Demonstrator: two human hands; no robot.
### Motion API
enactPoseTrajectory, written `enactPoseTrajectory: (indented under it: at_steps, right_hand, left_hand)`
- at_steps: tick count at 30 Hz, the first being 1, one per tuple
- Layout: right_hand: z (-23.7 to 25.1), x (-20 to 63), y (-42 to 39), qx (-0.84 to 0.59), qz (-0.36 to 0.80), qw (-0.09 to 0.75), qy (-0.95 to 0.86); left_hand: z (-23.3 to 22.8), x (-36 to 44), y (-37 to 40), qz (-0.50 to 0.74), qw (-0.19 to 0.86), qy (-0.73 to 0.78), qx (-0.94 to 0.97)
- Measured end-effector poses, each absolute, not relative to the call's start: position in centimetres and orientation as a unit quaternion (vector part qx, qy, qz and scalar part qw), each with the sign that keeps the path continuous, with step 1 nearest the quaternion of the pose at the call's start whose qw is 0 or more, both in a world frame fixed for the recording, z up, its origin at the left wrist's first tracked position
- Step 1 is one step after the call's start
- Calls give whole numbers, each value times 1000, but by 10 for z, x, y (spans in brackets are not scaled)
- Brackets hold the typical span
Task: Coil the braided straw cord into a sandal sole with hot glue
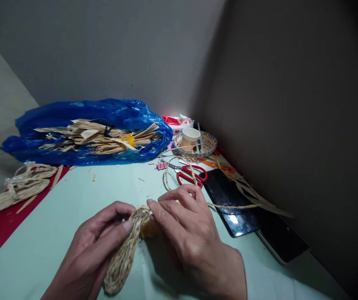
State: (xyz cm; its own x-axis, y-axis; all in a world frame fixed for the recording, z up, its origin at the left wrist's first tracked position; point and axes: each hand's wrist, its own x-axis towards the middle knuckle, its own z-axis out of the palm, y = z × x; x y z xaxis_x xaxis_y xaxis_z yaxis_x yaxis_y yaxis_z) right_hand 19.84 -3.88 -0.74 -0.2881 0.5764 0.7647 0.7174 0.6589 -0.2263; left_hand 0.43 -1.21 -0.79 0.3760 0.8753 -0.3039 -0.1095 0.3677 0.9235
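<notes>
A narrow woven straw sole [123, 254], rounded at its lower end, stands tilted between my hands. My left hand [99, 243] pinches its upper left side, thumb in front. My right hand [188, 229] is closed at the sole's top end, its fingertips touching the rim; the thumb is hidden underneath. Twisted straw cord [229, 206] passes beneath this hand, with one length running right over a tablet and another looping up by the scissors. Below the right fingers a small yellow piece [148, 229] shows, partly covered, and I cannot make out what it is.
Straw bundles [104, 137] lie in a blue plastic bag [129, 108] at the back. Red-handled scissors [191, 175], a pink binder clip [161, 166], a paper cup [190, 137] and a woven tray [210, 143] are beyond my hands. Woven straw pieces [16, 189] sit left; a dark tablet [229, 208] lies right.
</notes>
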Motion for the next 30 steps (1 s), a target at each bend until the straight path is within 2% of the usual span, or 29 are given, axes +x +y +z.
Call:
enactPoseTrajectory:
  at_steps: [5,10,15,19,25,30]
  right_hand:
    - [-3,200,-36,-429,-21,416,-801]
    - [-1,204,-36,-420,-3,393,-818]
    - [3,209,-37,-387,15,328,-862]
    - [5,213,-37,-363,24,283,-887]
    - [1,213,-37,-381,-8,372,-846]
    - [1,208,-39,-365,-51,410,-835]
  left_hand:
    - [-4,7,-14,351,699,446,435]
    - [-6,5,-8,289,664,435,535]
    - [-11,-2,-3,246,612,440,609]
    - [-15,-3,-5,260,598,457,604]
    - [-12,-3,-5,271,551,478,628]
    - [-1,1,-17,322,445,553,627]
